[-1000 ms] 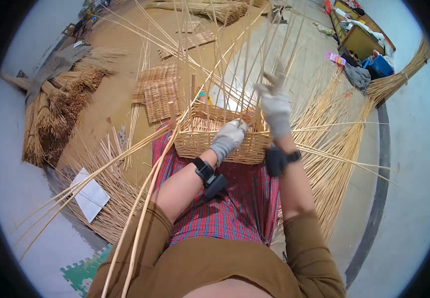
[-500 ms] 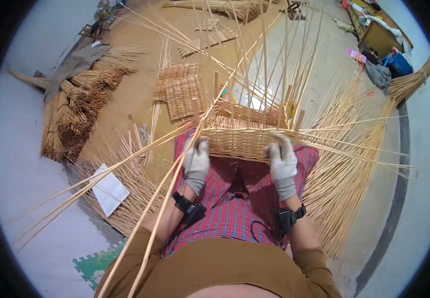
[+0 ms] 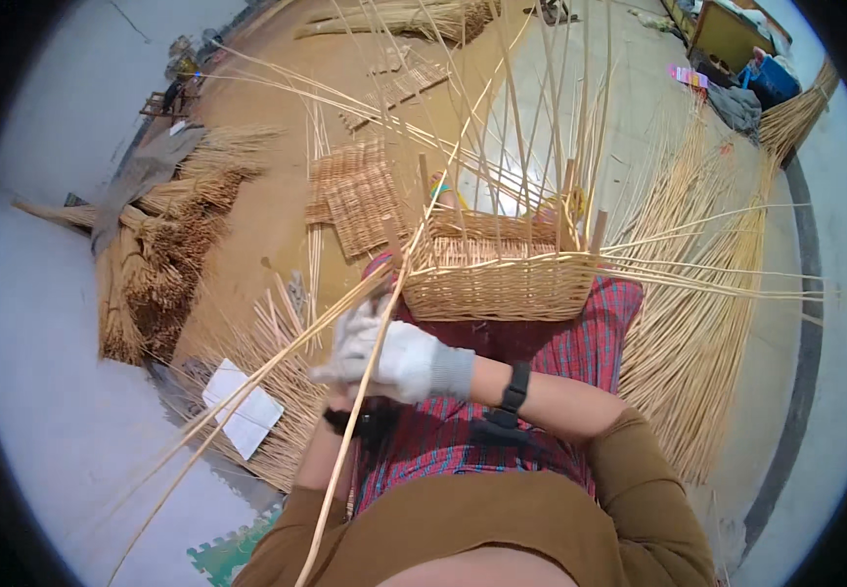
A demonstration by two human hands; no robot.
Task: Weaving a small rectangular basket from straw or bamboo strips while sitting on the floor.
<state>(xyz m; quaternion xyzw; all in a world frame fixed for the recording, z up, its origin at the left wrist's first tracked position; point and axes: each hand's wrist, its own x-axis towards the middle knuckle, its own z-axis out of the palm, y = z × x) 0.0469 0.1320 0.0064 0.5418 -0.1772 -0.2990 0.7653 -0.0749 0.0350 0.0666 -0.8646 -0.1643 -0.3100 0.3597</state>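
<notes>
A partly woven wicker basket (image 3: 497, 292) sits on my lap, with upright stakes and long loose willow rods standing out of its rim. My right hand (image 3: 394, 360), in a white glove with a grey cuff, reaches across to the basket's left front corner. It overlaps my left hand (image 3: 353, 331), also gloved, whose fingers are mostly hidden and smeared by motion. Both hands are beside long willow rods (image 3: 277, 367) that run out to the lower left. One rod (image 3: 363, 409) passes in front of my right hand. Whether either hand grips a rod cannot be made out.
Loose rods (image 3: 697, 352) are spread on the floor at the right. Bundles (image 3: 164, 274) lie at the left, partly under grey cloth. Woven panels (image 3: 365, 201) lie beyond the basket. A white sheet (image 3: 244, 409) rests on rods at the lower left. A blue container (image 3: 768, 80) stands far right.
My right hand has left the basket's right front and crossed over to my left hand. The left hand has moved slightly down and left. One near rod has shifted. The view has turned a little.
</notes>
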